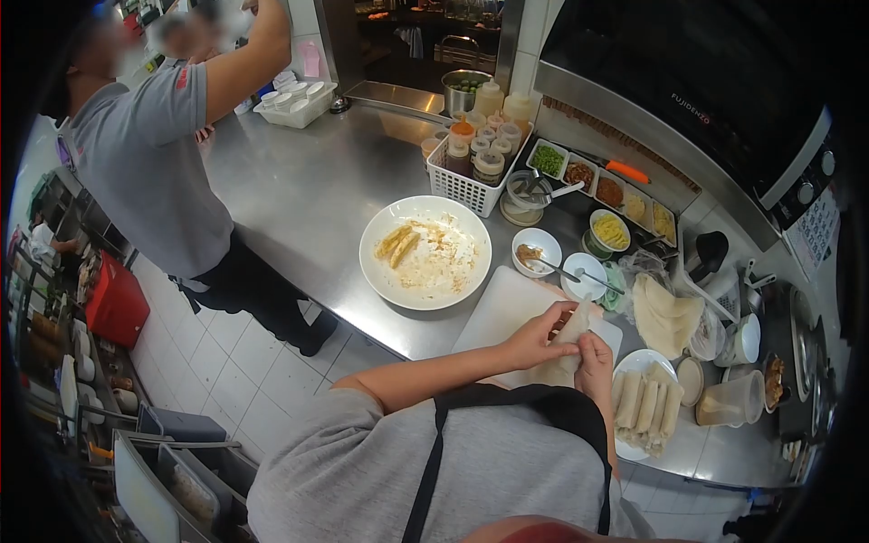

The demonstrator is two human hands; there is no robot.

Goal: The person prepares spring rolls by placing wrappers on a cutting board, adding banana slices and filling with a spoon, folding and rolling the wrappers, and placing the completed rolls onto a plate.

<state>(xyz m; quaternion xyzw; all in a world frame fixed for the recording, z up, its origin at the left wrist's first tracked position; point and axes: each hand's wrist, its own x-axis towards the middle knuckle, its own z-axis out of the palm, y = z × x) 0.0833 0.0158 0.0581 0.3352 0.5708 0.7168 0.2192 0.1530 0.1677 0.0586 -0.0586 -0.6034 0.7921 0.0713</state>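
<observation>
We seem mid-roll: our left fingers (550,323) and right fingers (593,354) grasp the wrapper (557,368) over the cutting board (496,309), stacked rolls (645,404) at its four o'clock; further tucking calls for even pressure.

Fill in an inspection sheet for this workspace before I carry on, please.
Surface: steel counter, with a white cutting board beneath the hands.
Job's things: a thin wrapper in hand; a stack of rolls on a white plate; loose wrapper sheets; yellowish strips in a wide white bowl.
Clutter: white basket crowded with bottles; small bowl with a spoon in it; orange-handled tool.
Hands: left hand and right hand both hold the wrapper.
Cables: nothing seen.
Surroundings: co-worker in grey at left; Fujidenzo appliance overhead at right; red box on the floor.
</observation>
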